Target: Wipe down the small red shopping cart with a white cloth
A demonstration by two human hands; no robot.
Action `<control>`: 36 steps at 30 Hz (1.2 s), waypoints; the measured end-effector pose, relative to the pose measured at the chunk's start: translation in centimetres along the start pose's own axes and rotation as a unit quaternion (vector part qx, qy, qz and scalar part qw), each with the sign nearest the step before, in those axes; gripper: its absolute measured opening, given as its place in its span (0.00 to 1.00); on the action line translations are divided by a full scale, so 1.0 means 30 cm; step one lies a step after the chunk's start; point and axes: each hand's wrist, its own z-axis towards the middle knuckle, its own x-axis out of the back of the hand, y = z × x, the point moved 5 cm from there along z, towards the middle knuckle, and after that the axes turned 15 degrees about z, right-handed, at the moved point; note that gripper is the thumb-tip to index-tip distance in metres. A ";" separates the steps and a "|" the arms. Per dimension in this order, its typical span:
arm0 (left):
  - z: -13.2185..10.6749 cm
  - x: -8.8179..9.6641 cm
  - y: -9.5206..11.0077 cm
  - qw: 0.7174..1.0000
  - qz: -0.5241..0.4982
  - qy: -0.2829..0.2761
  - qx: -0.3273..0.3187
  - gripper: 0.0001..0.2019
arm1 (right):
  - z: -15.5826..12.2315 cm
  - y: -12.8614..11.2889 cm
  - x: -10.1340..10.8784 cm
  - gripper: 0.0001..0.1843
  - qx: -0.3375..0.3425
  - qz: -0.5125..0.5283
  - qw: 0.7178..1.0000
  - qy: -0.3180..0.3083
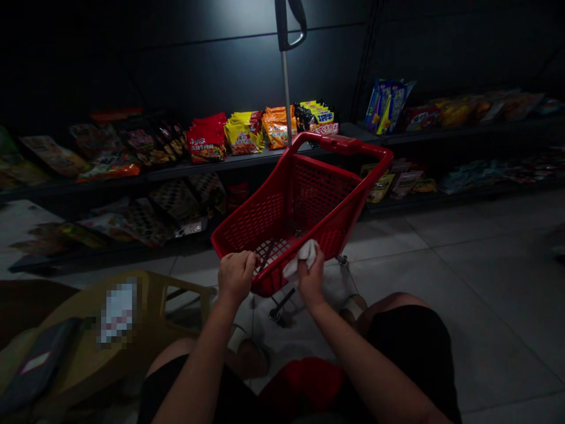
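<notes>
A red plastic shopping basket (282, 206) on wheels stands tilted on the floor in front of me, its pull handle rising up behind it. My left hand (236, 275) is closed over the basket's near rim. My right hand (311, 277) is closed on a white cloth (302, 255) and presses it against the near rim of the basket. The basket looks empty inside. My knees and black shorts show at the bottom of the view.
Dark shelves (247, 160) behind the basket carry packets of snacks and noodles (241, 134). A yellow plastic stool (145, 318) with a dark object on it lies at the left. Light floor tiles (463, 265) stretch to the right.
</notes>
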 end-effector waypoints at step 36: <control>-0.006 0.014 0.025 0.994 0.093 -0.061 -0.009 0.23 | -0.038 -0.005 0.042 0.25 0.043 -0.065 0.994 -0.081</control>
